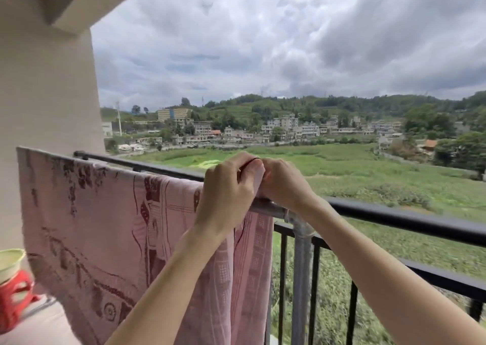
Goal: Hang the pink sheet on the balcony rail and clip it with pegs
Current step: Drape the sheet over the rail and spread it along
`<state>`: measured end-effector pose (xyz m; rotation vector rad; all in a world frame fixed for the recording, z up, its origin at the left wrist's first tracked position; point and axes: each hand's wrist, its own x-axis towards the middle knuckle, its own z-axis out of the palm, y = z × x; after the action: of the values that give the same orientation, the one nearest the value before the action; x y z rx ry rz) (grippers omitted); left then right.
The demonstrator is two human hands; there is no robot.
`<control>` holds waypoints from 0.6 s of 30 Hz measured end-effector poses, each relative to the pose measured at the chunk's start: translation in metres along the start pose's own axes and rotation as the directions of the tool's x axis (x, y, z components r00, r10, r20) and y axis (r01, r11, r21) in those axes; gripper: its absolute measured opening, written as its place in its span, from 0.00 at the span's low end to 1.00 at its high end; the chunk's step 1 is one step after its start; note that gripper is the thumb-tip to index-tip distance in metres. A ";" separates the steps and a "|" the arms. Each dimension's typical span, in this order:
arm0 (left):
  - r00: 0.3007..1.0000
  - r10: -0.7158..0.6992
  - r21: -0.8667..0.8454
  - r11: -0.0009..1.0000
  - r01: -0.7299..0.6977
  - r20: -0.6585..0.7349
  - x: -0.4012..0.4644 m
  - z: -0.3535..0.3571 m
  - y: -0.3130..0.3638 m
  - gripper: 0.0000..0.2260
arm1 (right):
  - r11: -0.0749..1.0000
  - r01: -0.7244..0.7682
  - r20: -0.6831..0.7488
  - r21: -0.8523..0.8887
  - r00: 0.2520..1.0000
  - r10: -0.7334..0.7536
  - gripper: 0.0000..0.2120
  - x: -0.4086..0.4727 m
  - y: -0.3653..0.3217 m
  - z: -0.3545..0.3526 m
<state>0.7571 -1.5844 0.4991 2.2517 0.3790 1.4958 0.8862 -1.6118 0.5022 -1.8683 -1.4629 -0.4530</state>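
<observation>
Hanging over a grey metal pipe (265, 208) at the centre of the frame, the pink sheet (110, 229) falling from the middle down to the lower edge and spreading out towards the left. Pale pink cloth, woven with darker maroon patterns: leafy sprays near the top left, straight lines and blocks in the middle, curved bands and a round motif lower down. Plainer at the right-hand edge, with small chequered squares running down in rows and soft vertical folds. Bunched up at the top right corner, above the pipe, between both hands. Left hand (226, 184) with fingers curled tight round that gathered corner, knuckles upward, just left of centre. Right hand (282, 184) pressed against it from the right, fingers likewise curled and pinching the same tuft of cloth. Something thin and dark (253, 159) looped over the top of the fingers; too small to tell what. Behind the pipe, a black balcony rail (394, 213) slanting from the left-middle down to the right edge, with black upright bars below. At the lower left corner, a red plastic stool (14, 294) bearing a pale yellow-green basin (9, 263).
</observation>
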 end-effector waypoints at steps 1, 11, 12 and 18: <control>1.000 0.015 0.014 1.000 -0.015 -0.001 0.001 0.002 0.004 0.07 | 0.999 -0.012 -0.016 -0.039 1.000 0.012 0.06 0.000 0.005 -0.001; 0.998 0.054 0.164 0.985 -0.055 0.012 -0.013 0.023 0.015 0.07 | 0.959 -0.273 0.152 0.075 0.954 0.260 0.05 -0.029 0.062 -0.052; 0.997 0.065 0.170 0.983 -0.069 0.029 -0.015 0.027 0.017 0.07 | 0.954 -0.294 0.158 0.060 0.946 0.282 0.07 -0.035 0.066 -0.054; 0.992 0.107 0.192 0.974 -0.119 0.071 -0.051 0.048 0.018 0.06 | 0.913 -0.402 0.091 0.068 0.914 0.396 0.06 -0.078 0.085 -0.043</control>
<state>0.7812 -1.6315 0.4504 2.5048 0.4017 1.5005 0.9499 -1.7055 0.4540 -2.0658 -1.0823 -0.1208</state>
